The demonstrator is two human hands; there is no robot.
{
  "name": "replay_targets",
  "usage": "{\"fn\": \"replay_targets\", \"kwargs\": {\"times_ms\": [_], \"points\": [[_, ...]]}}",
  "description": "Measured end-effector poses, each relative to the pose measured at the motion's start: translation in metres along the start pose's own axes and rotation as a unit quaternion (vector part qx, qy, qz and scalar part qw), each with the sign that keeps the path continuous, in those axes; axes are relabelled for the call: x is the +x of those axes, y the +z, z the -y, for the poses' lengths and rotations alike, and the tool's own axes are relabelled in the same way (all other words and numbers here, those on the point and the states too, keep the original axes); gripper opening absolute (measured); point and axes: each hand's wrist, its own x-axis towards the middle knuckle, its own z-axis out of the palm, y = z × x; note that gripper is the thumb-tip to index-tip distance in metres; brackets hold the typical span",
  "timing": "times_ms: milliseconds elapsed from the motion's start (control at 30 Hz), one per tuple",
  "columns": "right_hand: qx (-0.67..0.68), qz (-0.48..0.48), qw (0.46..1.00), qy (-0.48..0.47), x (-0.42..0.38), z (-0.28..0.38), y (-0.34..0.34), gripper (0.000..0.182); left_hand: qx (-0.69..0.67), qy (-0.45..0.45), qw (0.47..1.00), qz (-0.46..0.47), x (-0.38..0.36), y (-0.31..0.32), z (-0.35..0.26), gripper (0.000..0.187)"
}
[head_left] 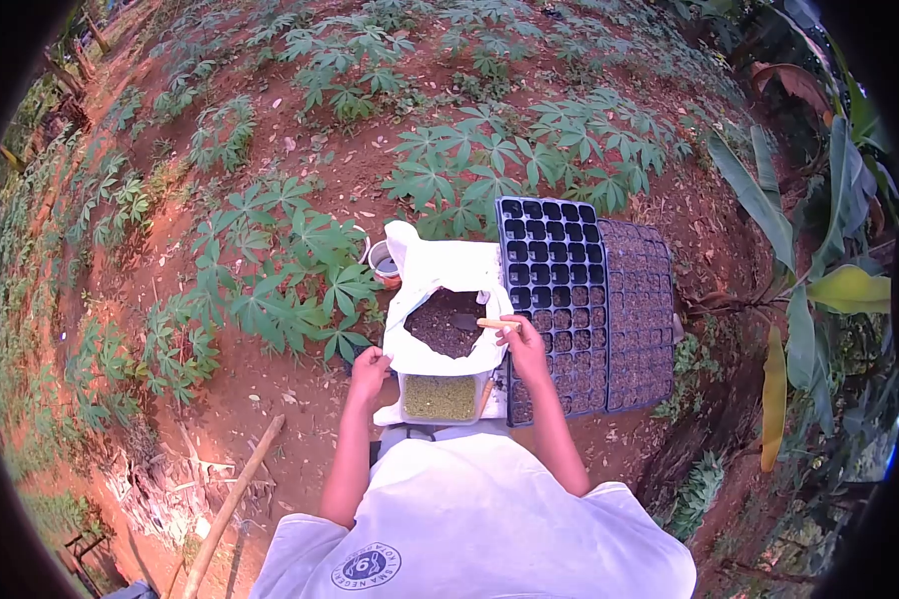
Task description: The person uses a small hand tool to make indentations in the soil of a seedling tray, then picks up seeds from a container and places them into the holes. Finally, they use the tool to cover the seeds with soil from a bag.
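Note:
An opened white sack [440,262] of dark soil [445,324] lies in front of me. A small trowel [496,322] has its dark blade on the soil and its wooden handle pointing right. My right hand [524,349] is closed at the handle's end, by the sack's right rim. My left hand [372,369] pinches the sack's left edge. Below the opening sits a clear container [440,399] of greenish granules, with a thin brown stick-like piece [487,395] beside it. A black seedling tray [554,250] stands to the right, its upper cells unfilled and lower ones holding soil.
A second seedling tray [639,309], filled with soil, adjoins the first. A small bucket [383,262] stands behind the sack's left side. Leafy plants [280,270] grow on the reddish ground ahead and left. A wooden pole [235,504] lies lower left; broad leaves [804,299] hang at right.

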Motion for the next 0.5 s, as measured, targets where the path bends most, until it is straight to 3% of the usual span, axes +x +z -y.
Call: {"fn": "replay_targets", "kwargs": {"times_ms": [233, 433, 500], "points": [[0.010, -0.009, 1.000, -0.017, 0.000, -0.004, 0.000, 0.022, 0.011, 0.001, 1.000, 0.013, -0.005, 0.004, -0.005, 0.008], [0.028, 0.002, 1.000, -0.006, 0.015, -0.029, 0.002, 0.024, 0.017, 0.019, 0.997, 0.069, -0.004, 0.012, -0.010, 0.021], [0.032, 0.011, 0.999, 0.007, 0.020, -0.039, 0.002, 0.023, 0.004, 0.030, 0.998, 0.063, -0.014, 0.019, -0.023, 0.016]]}}
